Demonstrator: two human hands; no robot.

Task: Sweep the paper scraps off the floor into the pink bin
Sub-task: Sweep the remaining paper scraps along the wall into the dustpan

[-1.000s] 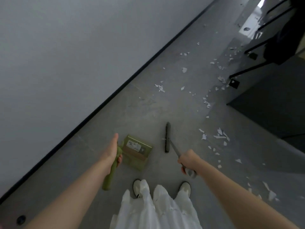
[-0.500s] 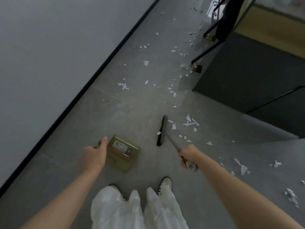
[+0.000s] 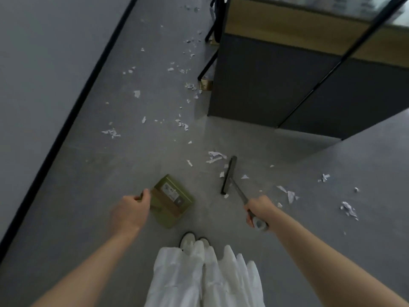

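Left hand (image 3: 130, 210): fingers curled round the green dustpan (image 3: 171, 201) handle, pan resting on the floor just left of the broom.
Right hand (image 3: 257, 209): fingers wrapped on the broom handle.
Broom head (image 3: 228, 175): has swung right since a second ago, now touching scraps.
Paper scraps (image 3: 215, 156): near cluster lies between broom and pan; many scattered farther along the floor (image 3: 99, 165).
Pink bin: not visible.
Meaning: the gathering stroke is likely just starting.

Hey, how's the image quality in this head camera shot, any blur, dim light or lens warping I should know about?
Head view: dim, flat, greyish light with no glare; wide-angle warp tilts the wall's black baseboard into a steep diagonal; the glass-fronted cabinet smears at the top right edge; paper scraps near the broom head look soft; the left hand, right hand and green dustpan are reasonably clear.
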